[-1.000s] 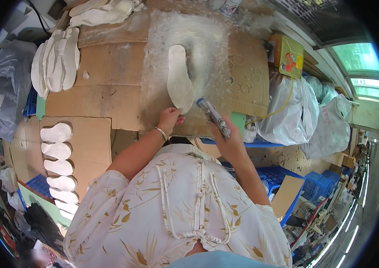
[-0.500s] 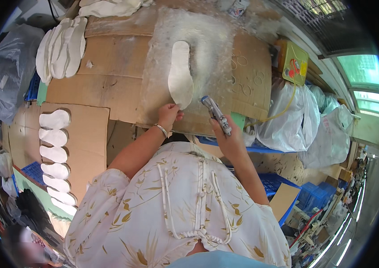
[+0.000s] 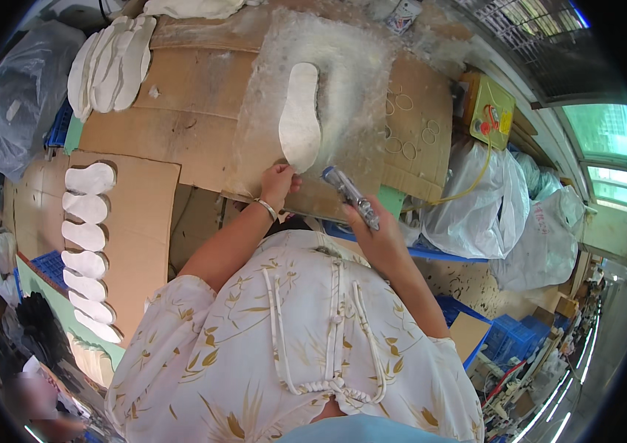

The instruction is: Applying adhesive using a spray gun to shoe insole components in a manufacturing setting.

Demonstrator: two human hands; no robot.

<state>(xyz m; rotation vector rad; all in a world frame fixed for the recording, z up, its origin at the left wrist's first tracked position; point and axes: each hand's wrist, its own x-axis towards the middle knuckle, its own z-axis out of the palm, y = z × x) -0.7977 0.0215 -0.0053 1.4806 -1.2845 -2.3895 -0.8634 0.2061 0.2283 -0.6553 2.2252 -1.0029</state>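
White insole [image 3: 300, 117] flat on glue-crusted cardboard; spray gun [image 3: 350, 197] tilted.

Cardboard-covered table [image 3: 202, 81] carries a white insole [image 3: 300, 118] and insole stack [image 3: 110, 63].

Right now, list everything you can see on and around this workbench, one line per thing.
Insole being worked on: one, white, flat on the glue-crusted sheet.
Glue-crusted sheet: one, whitish, on the cardboard top.
Cardboard-covered bench: brown, fills the middle.
Row of insoles: about seven, white, on a cardboard sheet at left.
Stacked insoles: a pile, white, upper left.
Box: one, yellow-green, right edge of the bench.
Plastic bags: several, white and clear, at right.
Bag: one, grey, far left.
Crates: blue, lower right.
Spray gun: one, metal, in the right hand.
Left hand: wears a bracelet, fingertips at the insole's heel.
Right hand: grips the spray gun.
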